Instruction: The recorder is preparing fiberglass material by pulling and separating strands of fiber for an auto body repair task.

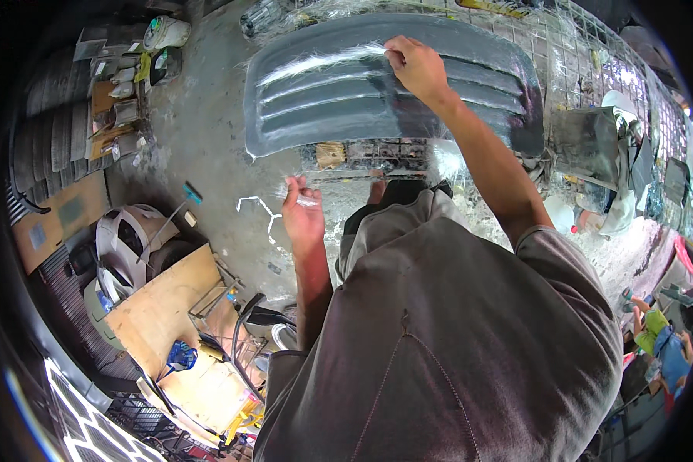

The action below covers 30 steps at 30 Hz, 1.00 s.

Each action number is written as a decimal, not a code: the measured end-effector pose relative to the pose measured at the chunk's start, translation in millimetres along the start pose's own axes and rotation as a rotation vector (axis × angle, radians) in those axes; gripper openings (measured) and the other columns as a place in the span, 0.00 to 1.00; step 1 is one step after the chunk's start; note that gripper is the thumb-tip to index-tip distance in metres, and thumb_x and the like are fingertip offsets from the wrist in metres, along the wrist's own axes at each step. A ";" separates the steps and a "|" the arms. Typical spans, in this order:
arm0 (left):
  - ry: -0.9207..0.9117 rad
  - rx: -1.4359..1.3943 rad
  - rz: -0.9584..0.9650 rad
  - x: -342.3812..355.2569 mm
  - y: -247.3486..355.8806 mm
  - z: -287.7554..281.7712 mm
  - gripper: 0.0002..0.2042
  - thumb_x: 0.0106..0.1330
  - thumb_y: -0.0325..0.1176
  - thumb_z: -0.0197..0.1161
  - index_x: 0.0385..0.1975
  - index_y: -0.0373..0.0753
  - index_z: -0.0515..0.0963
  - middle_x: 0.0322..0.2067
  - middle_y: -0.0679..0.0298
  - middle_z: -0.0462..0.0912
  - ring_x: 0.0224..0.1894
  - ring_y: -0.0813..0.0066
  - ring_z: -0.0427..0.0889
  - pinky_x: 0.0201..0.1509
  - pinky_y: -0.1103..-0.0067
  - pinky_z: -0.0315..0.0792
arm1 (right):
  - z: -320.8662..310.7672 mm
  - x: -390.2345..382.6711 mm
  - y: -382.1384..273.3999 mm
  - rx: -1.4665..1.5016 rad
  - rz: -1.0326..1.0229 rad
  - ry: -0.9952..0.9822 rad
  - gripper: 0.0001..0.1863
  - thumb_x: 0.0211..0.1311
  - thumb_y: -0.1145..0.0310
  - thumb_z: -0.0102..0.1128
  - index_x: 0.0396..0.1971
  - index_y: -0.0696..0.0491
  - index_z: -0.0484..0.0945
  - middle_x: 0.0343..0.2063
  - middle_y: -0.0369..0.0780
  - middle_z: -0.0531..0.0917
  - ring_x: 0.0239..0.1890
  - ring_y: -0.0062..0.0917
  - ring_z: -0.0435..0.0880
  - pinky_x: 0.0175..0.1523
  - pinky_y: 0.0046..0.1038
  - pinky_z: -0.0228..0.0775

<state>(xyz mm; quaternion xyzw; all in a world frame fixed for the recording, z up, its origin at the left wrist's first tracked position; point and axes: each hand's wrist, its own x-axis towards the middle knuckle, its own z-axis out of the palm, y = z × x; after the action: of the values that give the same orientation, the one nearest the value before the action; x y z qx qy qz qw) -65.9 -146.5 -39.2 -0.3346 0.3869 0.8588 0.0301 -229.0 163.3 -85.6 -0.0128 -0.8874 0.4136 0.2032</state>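
A large grey moulded panel (323, 142) with long raised ribs and slots lies across the far middle. Along its top left rib runs a loose strip of fine white fibre strands (316, 63). My right hand (420, 73) is over the panel's upper middle, its fingers pinched on the right end of that strip. Lower and to the left, my left hand (306, 212) hangs short of the panel's near edge. Its fingers curl round a small whitish tuft of fibre strands (308, 201).
Wire mesh (562, 46) runs behind the panel, with dark sheets (587, 146) at right. A silver car-shaped body (135, 242), wooden boards (165, 296) and a white bucket (166, 32) stand left. Another person (666, 346) is at far lower right.
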 end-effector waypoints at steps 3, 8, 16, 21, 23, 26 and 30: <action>-0.020 -0.024 -0.019 4.6 -3.4 -4.4 0.07 0.68 0.36 0.60 0.40 0.41 0.73 0.34 0.67 0.76 0.29 0.81 0.69 0.37 0.78 0.66 | 2.3 -2.7 -1.3 -0.128 -0.008 0.016 0.07 0.57 0.67 0.61 0.37 0.47 0.80 0.32 0.39 0.82 0.33 0.36 0.81 0.38 0.38 0.73; -0.039 -0.022 -0.056 10.2 -6.7 -1.4 0.07 0.68 0.35 0.60 0.39 0.41 0.73 0.34 0.67 0.76 0.29 0.81 0.69 0.37 0.78 0.66 | -0.2 -0.8 -1.6 -0.260 -0.116 0.115 0.08 0.55 0.67 0.64 0.36 0.44 0.83 0.35 0.36 0.81 0.38 0.36 0.81 0.41 0.36 0.72; -0.069 0.014 -0.084 13.4 -6.9 7.2 0.06 0.68 0.34 0.59 0.39 0.42 0.74 0.34 0.68 0.75 0.30 0.81 0.69 0.37 0.81 0.64 | 0.3 0.8 7.1 -0.325 -0.195 0.094 0.05 0.52 0.65 0.67 0.31 0.42 0.85 0.39 0.30 0.80 0.42 0.29 0.77 0.45 0.35 0.66; -0.060 0.004 -0.093 15.9 -9.3 3.9 0.06 0.68 0.34 0.60 0.39 0.42 0.74 0.34 0.68 0.75 0.30 0.82 0.69 0.37 0.80 0.64 | -3.0 -1.8 -1.6 -0.268 -0.184 0.102 0.06 0.53 0.64 0.67 0.32 0.42 0.86 0.41 0.29 0.80 0.43 0.28 0.76 0.48 0.35 0.64; -0.047 0.011 -0.090 15.0 -10.3 2.6 0.06 0.68 0.34 0.60 0.39 0.42 0.74 0.33 0.68 0.75 0.30 0.82 0.69 0.36 0.80 0.64 | -4.3 1.2 -10.9 -0.265 -0.207 0.115 0.06 0.53 0.64 0.67 0.32 0.41 0.86 0.42 0.28 0.80 0.45 0.27 0.75 0.49 0.35 0.64; -0.070 0.021 -0.085 12.8 -13.4 3.0 0.06 0.68 0.34 0.59 0.39 0.42 0.74 0.32 0.68 0.75 0.30 0.82 0.68 0.36 0.80 0.64 | -0.5 7.9 -11.1 -0.313 -0.241 0.088 0.07 0.53 0.63 0.67 0.33 0.41 0.86 0.45 0.28 0.79 0.47 0.27 0.74 0.51 0.36 0.63; -0.033 0.045 -0.093 6.9 -13.7 11.9 0.06 0.68 0.35 0.59 0.40 0.42 0.73 0.32 0.68 0.75 0.29 0.81 0.68 0.36 0.79 0.64 | 4.1 11.4 -2.5 -0.417 -0.282 -0.037 0.09 0.52 0.62 0.67 0.35 0.39 0.87 0.48 0.27 0.79 0.49 0.27 0.73 0.52 0.36 0.62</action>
<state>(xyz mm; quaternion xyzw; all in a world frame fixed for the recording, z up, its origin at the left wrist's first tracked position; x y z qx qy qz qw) -73.5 -130.3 -46.5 -0.3372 0.3896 0.8529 0.0839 -240.6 160.8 -82.1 0.0769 -0.9501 0.1892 0.2356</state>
